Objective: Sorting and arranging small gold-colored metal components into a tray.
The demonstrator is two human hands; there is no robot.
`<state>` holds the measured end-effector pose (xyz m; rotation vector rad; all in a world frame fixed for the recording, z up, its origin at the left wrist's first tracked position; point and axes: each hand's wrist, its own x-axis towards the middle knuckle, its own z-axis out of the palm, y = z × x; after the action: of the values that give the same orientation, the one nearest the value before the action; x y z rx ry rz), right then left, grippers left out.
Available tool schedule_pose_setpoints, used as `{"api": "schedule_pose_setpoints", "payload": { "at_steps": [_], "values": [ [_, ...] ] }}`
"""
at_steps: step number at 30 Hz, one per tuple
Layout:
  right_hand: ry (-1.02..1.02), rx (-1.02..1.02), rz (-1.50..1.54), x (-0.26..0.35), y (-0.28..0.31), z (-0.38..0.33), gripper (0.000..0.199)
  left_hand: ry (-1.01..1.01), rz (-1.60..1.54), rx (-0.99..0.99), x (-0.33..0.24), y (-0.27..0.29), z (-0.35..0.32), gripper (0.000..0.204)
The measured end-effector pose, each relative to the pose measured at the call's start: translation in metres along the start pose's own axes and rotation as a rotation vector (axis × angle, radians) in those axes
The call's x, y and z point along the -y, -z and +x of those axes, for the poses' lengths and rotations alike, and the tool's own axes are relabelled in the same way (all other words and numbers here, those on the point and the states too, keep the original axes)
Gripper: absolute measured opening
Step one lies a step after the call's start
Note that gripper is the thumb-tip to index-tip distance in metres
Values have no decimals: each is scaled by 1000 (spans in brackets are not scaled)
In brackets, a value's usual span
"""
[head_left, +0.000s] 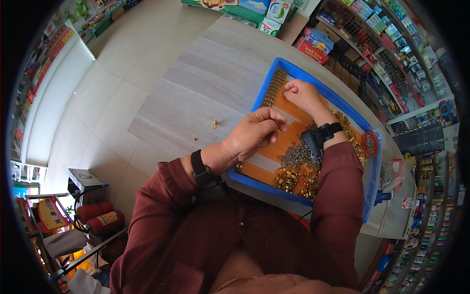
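Observation:
Over the far part of a blue tray, my right hand is closed, its fingertips bent together beside neat rows of small brass-coloured parts. My left hand hovers above the tray's left side, fingers curled in toward the thumb. Anything held in either hand is too small or hidden to make out. Under my right wrist lies a heap of grey screw-like pieces. Shiny gold-coloured metal pieces are piled at the near edge, and more gold-coloured parts lie along the right side.
A red bowl of small metal parts sits at the tray's right edge. On the grey wooden table lie a little gold-coloured piece and a tinier one. Stocked shelves stand right; red cylinders are at lower left.

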<state>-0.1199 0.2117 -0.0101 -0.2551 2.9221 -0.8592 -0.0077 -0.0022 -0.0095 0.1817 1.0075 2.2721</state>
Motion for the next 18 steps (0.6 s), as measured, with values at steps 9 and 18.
{"api": "schedule_pose_setpoints", "payload": {
  "at_steps": [9, 18],
  "values": [
    [-33, -158, -91, 10, -12, 4, 19, -18, -25, -2, 1, -1, 0, 18],
    [39, -207, -92, 5, -16, 6, 18, 4, 20, 37, 3, 2, 2, 19]
  ]
}}
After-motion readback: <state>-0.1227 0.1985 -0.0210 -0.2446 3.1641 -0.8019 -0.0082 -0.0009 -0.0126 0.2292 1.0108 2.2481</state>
